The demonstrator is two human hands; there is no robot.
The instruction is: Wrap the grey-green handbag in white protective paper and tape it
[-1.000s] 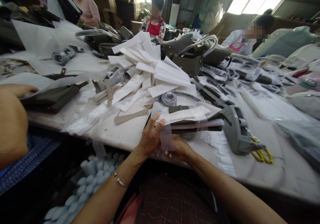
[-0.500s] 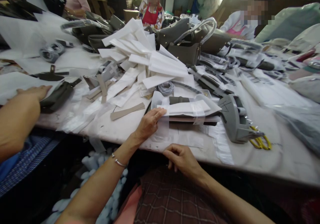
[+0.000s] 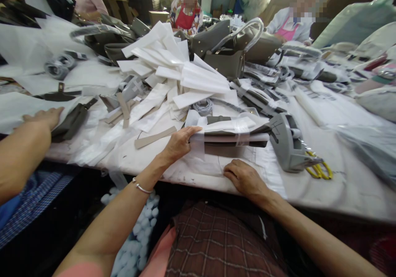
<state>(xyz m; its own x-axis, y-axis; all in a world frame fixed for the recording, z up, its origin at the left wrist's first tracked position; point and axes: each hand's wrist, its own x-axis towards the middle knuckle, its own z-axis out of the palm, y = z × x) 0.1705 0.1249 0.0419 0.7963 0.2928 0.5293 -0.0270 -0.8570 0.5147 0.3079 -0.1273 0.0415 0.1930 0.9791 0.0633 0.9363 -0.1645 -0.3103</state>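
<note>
My left hand (image 3: 178, 143) grips the left end of a flat, folded dark grey-green handbag (image 3: 227, 150). White padding paper (image 3: 227, 125) lies over the bag, with clear tape across it at both ends. Just below the bundle, my right hand (image 3: 243, 178) rests at the table's front edge with its fingers curled. Whatever is between those fingers, if anything, is hidden; thin clear plastic lies near them. A grey tape dispenser (image 3: 287, 143) stands at the bundle's right end, with yellow-handled scissors (image 3: 318, 169) beside it.
White paper sheets (image 3: 204, 76) are heaped behind the bundle, among several dark handbags (image 3: 229, 62). Grey-brown strips (image 3: 154, 138) lie to the left. A co-worker's hand (image 3: 43, 118) presses paper on another bag at far left. Several people work across the table (image 3: 340, 198).
My right hand has moved right and up onto the table edge, its fingers curling in. The front of the bundle has lifted slightly, showing more of the bag's underside. My left hand keeps its grip.
</note>
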